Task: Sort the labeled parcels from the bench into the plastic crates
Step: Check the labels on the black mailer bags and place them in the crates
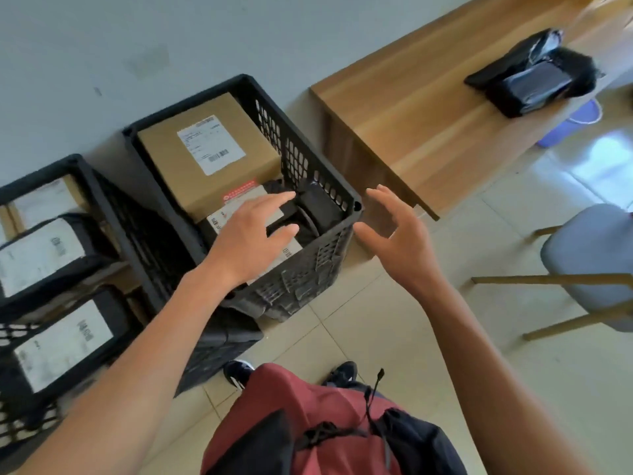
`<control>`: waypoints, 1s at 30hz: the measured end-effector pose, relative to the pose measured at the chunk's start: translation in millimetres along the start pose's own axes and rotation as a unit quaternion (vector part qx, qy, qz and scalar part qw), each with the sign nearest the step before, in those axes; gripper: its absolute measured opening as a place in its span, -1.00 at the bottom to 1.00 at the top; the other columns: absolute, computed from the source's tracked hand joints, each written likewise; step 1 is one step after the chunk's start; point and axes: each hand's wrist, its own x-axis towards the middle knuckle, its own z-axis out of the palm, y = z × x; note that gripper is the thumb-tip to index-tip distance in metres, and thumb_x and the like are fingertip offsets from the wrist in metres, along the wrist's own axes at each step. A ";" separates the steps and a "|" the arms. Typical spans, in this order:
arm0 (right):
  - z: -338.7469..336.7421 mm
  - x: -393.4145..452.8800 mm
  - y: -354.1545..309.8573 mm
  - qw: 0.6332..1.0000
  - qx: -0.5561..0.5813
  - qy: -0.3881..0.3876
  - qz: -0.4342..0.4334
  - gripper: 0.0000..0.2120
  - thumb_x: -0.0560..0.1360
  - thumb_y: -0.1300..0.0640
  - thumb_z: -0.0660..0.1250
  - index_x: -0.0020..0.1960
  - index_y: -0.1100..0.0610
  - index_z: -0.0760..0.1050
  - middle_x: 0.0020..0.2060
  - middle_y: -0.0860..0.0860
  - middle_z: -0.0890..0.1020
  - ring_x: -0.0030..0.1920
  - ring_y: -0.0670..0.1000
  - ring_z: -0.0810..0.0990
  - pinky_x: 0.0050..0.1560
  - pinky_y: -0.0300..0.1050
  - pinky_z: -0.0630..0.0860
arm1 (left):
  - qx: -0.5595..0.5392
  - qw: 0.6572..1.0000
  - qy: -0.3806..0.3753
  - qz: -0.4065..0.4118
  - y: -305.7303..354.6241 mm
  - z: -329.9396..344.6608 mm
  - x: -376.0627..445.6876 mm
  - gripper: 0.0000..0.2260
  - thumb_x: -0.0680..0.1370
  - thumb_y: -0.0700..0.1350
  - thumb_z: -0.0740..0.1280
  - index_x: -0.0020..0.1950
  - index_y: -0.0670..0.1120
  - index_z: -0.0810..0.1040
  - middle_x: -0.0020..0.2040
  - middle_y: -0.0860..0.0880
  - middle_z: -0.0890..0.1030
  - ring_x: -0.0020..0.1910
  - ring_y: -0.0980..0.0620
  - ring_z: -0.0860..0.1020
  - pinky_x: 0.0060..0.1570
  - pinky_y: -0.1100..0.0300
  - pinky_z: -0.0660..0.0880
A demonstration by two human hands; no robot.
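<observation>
A black plastic crate (308, 156) stands on the floor by the wall, holding a brown cardboard box (205, 149) with a white label and black labeled parcels (318, 204) beneath and beside it. My left hand (250, 234) hovers over the crate's near end with fingers spread, holding nothing. Just outside the crate's right corner, my right hand (400, 234) is open and empty. On the wooden bench (411, 108) at the right lie black plastic-wrapped parcels (534, 77).
A second black crate (85, 173) at the left holds labeled black parcels (44, 252) and a brown box. A grey chair (589, 255) with wooden legs stands at the right. A purple bucket (575, 121) sits under the bench. The floor is tiled.
</observation>
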 end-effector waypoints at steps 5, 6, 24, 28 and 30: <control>-69.2 -12.3 45.5 0.999 -0.017 0.020 0.032 -0.45 0.60 -0.02 0.44 0.55 -0.08 0.40 0.60 -0.08 0.34 0.59 -0.04 0.27 0.57 -0.01 0.20 | 0.001 0.999 -0.014 0.048 64.6 45.1 28.4 -0.52 0.66 -0.01 0.36 0.58 0.03 0.41 0.51 0.04 0.48 0.51 0.04 0.39 0.48 -0.06 0.40; -81.1 -15.3 52.9 0.998 -0.030 0.027 0.038 -0.45 0.60 -0.02 0.43 0.56 -0.07 0.39 0.60 -0.08 0.34 0.59 -0.03 0.28 0.55 -0.07 0.18 | -0.001 0.998 -0.018 0.055 76.8 52.8 33.6 -0.52 0.66 -0.01 0.37 0.58 0.03 0.41 0.51 0.05 0.48 0.51 0.05 0.39 0.47 -0.06 0.41; -224.8 32.1 162.1 0.975 -0.041 0.117 0.182 -0.43 0.59 0.00 0.45 0.56 -0.10 0.37 0.56 -0.08 0.39 0.58 0.04 0.30 0.57 0.09 0.28 | -0.050 0.980 -0.122 0.147 219.3 164.7 198.0 -0.53 0.65 -0.01 0.38 0.56 0.04 0.43 0.45 0.05 0.54 0.45 0.08 0.46 0.44 -0.06 0.45; -255.4 71.1 171.1 0.969 -0.049 0.132 0.201 -0.44 0.59 0.00 0.45 0.55 -0.08 0.39 0.54 -0.07 0.43 0.53 0.02 0.37 0.51 0.02 0.33 | -0.064 0.975 -0.140 0.158 244.0 179.3 248.9 -0.53 0.65 -0.01 0.37 0.56 0.01 0.42 0.48 0.04 0.51 0.45 0.10 0.45 0.44 -0.01 0.43; -272.1 87.6 174.2 0.966 -0.046 0.147 0.207 -0.44 0.59 -0.01 0.45 0.55 -0.11 0.38 0.54 -0.09 0.43 0.51 0.04 0.40 0.51 0.07 0.36 | -0.065 0.971 -0.154 0.169 256.2 185.1 274.4 -0.53 0.65 -0.01 0.37 0.56 0.01 0.42 0.48 0.05 0.51 0.44 0.12 0.45 0.44 0.01 0.44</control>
